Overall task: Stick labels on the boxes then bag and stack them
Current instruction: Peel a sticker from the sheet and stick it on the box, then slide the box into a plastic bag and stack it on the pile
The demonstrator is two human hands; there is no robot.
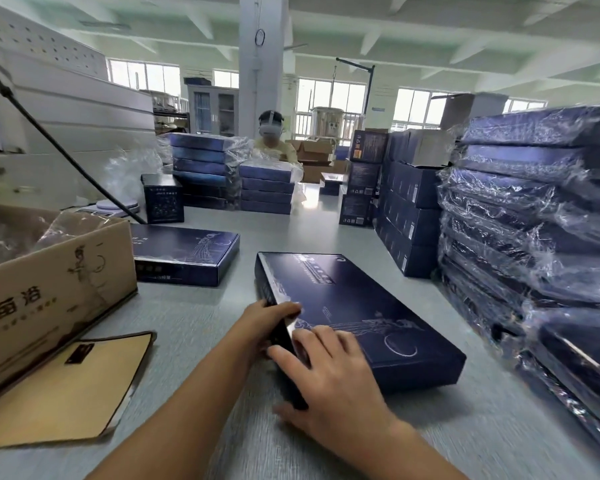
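A flat dark blue box (368, 306) with a silver line drawing lies on the grey table (201, 313) in front of me. My left hand (267, 320) grips its near left edge, fingers curled over the top. My right hand (329, 382) rests on the box's near corner with the fingers spread flat. A yellow backing sheet (66, 393) with one dark label (79, 353) lies at the left. A second blue box (184, 252) lies further back on the left.
An open cardboard carton (49, 282) holding clear bags stands at the left. Bagged blue boxes are stacked high at the right (541, 244), with unbagged stacks (409, 216) behind. Another person (272, 133) sits across the table behind more stacks (267, 188).
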